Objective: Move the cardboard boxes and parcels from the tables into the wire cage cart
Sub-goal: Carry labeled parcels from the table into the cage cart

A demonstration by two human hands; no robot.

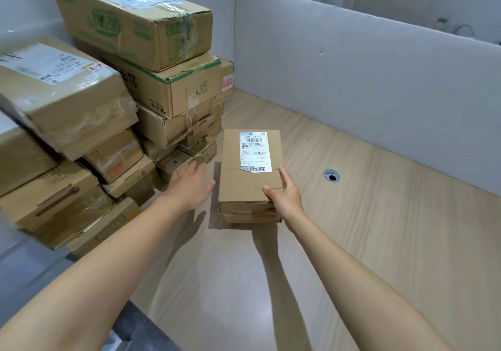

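Right hand (284, 199) grips the labelled parcel (249, 177) at its near right corner, thumb on top, fingers curled under the edge. Left hand (189, 185) is empty, fingers straight, just beside the parcel's left side. We note the parcel lies on a second parcel (249, 218) on the table (379, 242), long axis running away from us. We judge the left hand must move rightward.

Left grip (189, 185), right grip (284, 199) bare; both forearms (130, 242) bare to frame edge
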